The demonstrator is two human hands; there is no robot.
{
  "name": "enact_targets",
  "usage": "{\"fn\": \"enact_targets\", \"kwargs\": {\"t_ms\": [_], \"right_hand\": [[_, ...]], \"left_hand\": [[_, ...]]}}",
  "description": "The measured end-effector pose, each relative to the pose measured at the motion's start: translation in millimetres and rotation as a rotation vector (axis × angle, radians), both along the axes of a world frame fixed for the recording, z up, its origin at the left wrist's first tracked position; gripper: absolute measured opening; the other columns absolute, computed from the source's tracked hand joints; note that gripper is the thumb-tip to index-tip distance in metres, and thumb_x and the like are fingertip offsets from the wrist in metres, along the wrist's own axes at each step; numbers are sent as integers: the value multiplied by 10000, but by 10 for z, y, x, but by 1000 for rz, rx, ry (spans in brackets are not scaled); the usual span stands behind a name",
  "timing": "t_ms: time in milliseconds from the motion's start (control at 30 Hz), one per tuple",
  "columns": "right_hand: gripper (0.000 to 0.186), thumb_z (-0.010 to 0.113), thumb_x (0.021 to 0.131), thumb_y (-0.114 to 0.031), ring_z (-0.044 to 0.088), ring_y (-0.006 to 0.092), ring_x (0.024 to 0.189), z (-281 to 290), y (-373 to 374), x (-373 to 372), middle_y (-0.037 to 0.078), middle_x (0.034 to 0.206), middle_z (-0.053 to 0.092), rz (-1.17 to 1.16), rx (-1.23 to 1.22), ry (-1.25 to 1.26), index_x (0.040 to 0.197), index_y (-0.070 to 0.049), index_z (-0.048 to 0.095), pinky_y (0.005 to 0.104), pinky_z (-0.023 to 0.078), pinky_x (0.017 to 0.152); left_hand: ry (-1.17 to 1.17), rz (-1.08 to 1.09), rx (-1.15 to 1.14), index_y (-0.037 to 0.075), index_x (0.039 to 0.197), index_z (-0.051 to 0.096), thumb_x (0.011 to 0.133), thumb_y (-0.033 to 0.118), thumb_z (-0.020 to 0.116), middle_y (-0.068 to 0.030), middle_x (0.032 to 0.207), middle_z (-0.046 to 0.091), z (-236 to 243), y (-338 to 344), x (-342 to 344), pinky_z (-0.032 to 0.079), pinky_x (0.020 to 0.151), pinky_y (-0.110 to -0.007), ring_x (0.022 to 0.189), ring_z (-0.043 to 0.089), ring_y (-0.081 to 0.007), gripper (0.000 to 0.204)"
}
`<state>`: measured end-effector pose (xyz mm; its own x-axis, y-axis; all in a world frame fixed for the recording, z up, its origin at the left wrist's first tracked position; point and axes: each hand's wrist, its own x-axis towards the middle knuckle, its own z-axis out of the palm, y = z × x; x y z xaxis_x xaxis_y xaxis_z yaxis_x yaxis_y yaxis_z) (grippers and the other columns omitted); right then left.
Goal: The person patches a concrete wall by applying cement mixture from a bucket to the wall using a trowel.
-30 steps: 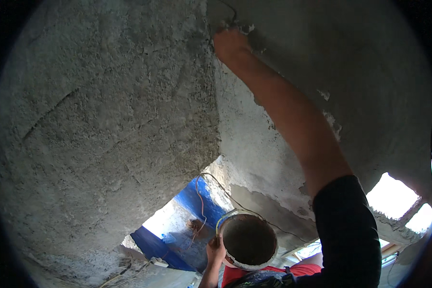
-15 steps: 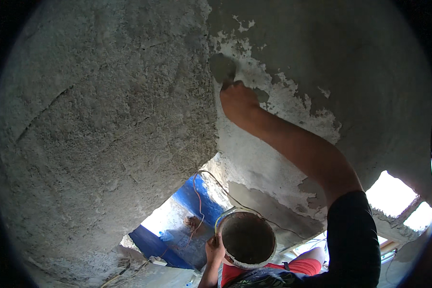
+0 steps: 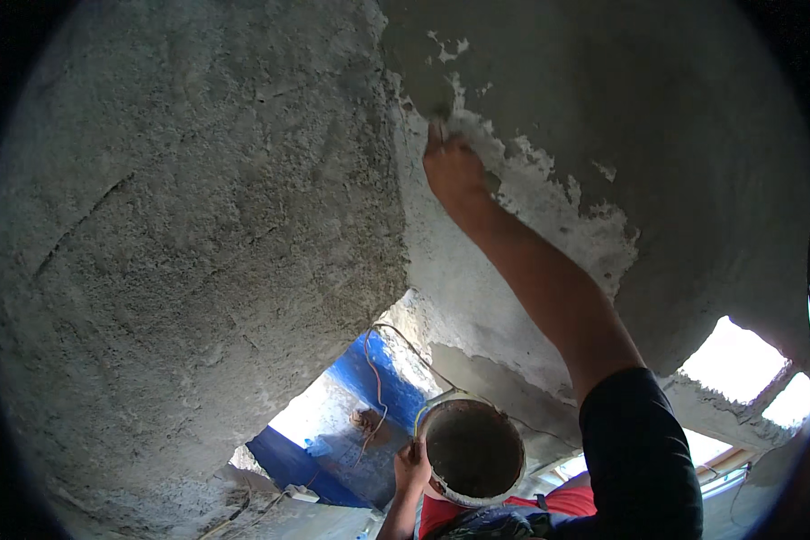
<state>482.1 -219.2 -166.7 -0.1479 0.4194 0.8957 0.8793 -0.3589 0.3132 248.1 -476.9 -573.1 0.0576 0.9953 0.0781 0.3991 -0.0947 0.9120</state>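
My right hand (image 3: 454,169) is raised to the smooth grey wall (image 3: 549,81), its fingers closed round what looks like a trowel (image 3: 440,113). The blade lies against the surface near the corner and is blurred and mostly dark. Around it, wet grey plaster meets a ragged pale patch (image 3: 549,211). Low in the view, my left hand (image 3: 411,465) grips the side of a round bucket (image 3: 521,443) by its rim and handle. Inside the bucket is dark grey mortar (image 3: 474,450).
A rough, cracked concrete surface (image 3: 216,207) fills the left side. Below the corner, a cable (image 3: 374,369) hangs past a blue-painted wall (image 3: 382,373). Bright openings (image 3: 733,360) show at lower right. A white fitting with wires (image 3: 301,493) lies at lower left.
My right hand and the trowel have shifted slightly, and grey plaster now covers more of the pale patch above the hand. The bucket stays in my left hand.
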Motion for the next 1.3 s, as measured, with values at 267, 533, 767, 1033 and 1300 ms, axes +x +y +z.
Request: {"fn": "enact_targets", "kwargs": {"t_ms": [267,533,767,1033,1300], "right_hand": [[658,629,799,-76,678,310,776,-1618,-1259,97,189,765,619,-53,-382,158,1438,-4,488,376,565,547],[479,620,926,-217,580,197,546,-3216,-3038,738,147,772,585,769,-599,1554,1350,-28,499,349,466,499],[469,483,1016,-400,393,123,434,-4131,-4748,376,66,738,486,1369,-60,3306,1354,-74,489,231,333,336],[487,460,1027,-431,376,128,412,-4407,-5371,413,76,733,473,1418,92,3313,1365,-81,470,235,320,315],[502,499,991,-431,454,142,424,-4273,-5317,508,90,727,548,1114,-213,2903,1229,11,526,277,378,361]], "left_hand": [[-70,98,-55,-62,854,654,1004,372,532,-241,751,663,-39,-94,-198,482,665,-430,712,667,-354,474],[48,108,-102,-89,819,615,1003,375,515,-229,658,587,71,13,-256,437,602,-452,612,548,-240,509],[35,92,-217,-125,1064,656,990,507,517,-292,985,701,-10,173,-99,507,790,-447,929,698,-363,652],[-38,84,-352,-105,1088,665,983,398,588,-210,954,721,70,186,225,498,773,-389,873,667,-233,520],[-145,42,-218,-84,1056,684,971,385,613,-188,912,721,232,110,385,497,777,-376,871,650,-188,482]]}}
